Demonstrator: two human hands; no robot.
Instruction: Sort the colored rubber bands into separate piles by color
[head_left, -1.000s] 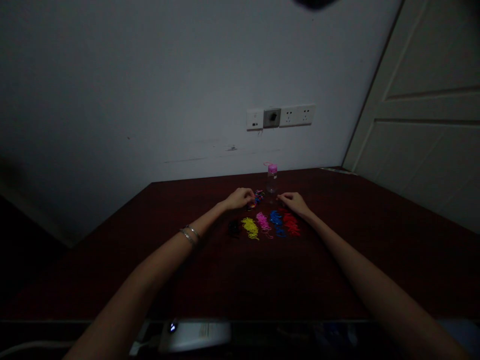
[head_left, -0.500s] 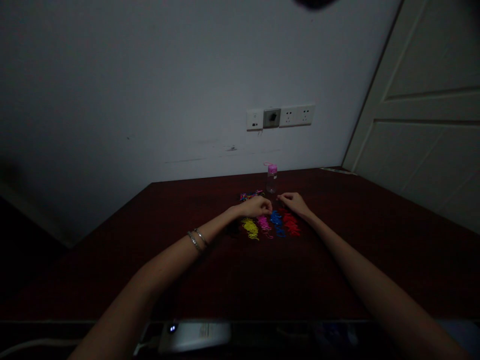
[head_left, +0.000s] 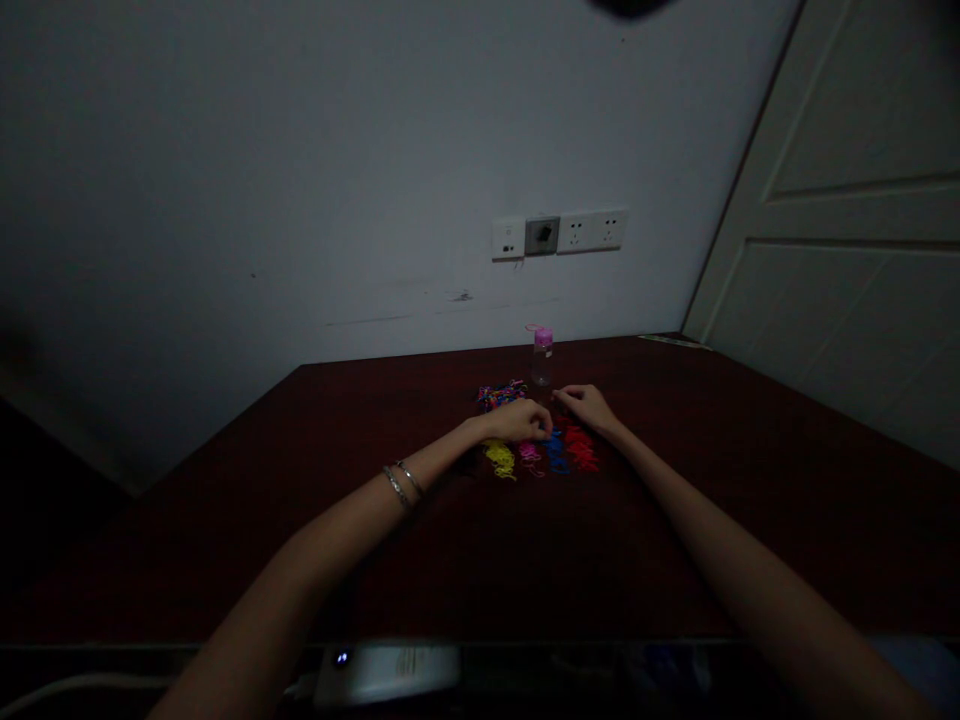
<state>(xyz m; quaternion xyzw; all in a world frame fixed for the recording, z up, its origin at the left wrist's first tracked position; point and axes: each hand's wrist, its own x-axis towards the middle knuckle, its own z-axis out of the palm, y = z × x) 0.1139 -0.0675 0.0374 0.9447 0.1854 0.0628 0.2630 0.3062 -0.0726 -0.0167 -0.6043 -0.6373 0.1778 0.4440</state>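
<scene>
Four colour heaps of thin, stringy pieces, which look like small rubber bands, lie side by side: a yellow heap [head_left: 499,460], a pink heap [head_left: 530,454], a blue heap [head_left: 557,457] and a red heap [head_left: 580,449]. My left hand [head_left: 523,420] is over the pink and blue heaps, fingertips pinched at the blue one's far edge. Beyond the red heap, my right hand [head_left: 587,403] has thumb and forefinger pressed together. What either pinch holds is too small to make out. Behind my left hand lies a mixed multicoloured pile [head_left: 501,394].
A clear bottle with a pink lid [head_left: 542,358] stands behind my hands. The dark red table [head_left: 480,560] meets a wall with sockets [head_left: 576,232]. A white device with a lit display [head_left: 390,674] sits below the table's front edge.
My left hand has moved slightly right and nearer, from the pink heap's far end to the blue heap. More of the mixed pile shows. My right hand has hardly moved.
</scene>
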